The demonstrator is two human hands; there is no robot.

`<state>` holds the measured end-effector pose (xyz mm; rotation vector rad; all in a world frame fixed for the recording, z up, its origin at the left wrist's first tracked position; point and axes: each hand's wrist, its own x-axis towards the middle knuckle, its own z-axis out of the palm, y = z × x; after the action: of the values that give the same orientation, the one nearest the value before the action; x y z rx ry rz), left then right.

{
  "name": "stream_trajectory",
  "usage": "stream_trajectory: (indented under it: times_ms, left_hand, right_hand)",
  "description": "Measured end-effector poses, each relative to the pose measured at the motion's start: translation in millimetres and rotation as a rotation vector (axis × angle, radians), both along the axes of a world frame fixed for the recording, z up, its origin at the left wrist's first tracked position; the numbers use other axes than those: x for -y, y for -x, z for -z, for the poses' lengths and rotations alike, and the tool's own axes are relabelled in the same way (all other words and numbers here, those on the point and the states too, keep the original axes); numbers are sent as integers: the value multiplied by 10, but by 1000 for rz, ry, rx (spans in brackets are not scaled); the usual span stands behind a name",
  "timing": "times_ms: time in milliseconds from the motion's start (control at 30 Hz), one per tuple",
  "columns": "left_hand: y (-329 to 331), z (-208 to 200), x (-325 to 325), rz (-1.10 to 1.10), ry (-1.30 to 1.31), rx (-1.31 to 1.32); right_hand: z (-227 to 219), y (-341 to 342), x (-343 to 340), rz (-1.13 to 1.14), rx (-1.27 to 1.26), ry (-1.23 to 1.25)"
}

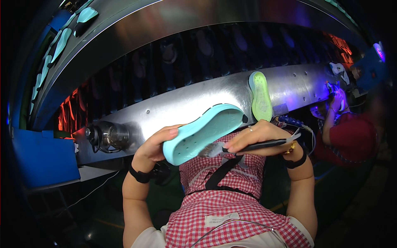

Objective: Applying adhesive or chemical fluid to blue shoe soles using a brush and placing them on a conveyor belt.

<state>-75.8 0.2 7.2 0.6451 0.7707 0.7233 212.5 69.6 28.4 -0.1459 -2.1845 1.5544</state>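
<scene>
My left hand (158, 142) grips a light blue shoe sole (198, 134) by its near left end, tilted so that its hollow inner side with small holes faces me. In my right hand (258, 136) is a brush (264, 144) with a dark handle. Its pale bristles lie at the lower edge of the sole; whether they touch it, I cannot tell. Just beyond my right hand a yellow-green sole (260, 96) lies on the metal ledge (206, 93).
A dark-lidded, see-through pot (111, 136) stands on the ledge's left part. Behind the ledge runs a dark conveyor (182, 53) carrying dim soles. More light blue soles (61, 44) line the upper left. A co-worker in red (351, 134) handles something under violet light at right.
</scene>
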Motion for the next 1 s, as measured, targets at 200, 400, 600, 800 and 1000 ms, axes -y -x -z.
stream_trajectory:
  times_ms: [200, 400, 600, 800, 1000]
  left_hand:
    - [53, -124, 51, -196, -27, 11]
    - [22, 1, -17, -501, 107, 270]
    - [-592, 570, -75, -454, 107, 623]
    - [-628, 525, -50, -606, 101, 458]
    - [-521, 411, -77, -725, -57, 545]
  right_hand:
    - [25, 79, 57, 350, -62, -35]
    - [-204, -9, 179, 210, -103, -58]
    - [292, 278, 260, 574, 99, 331]
    - [273, 440, 344, 554, 100, -62]
    - [106, 218, 389, 288, -15, -153]
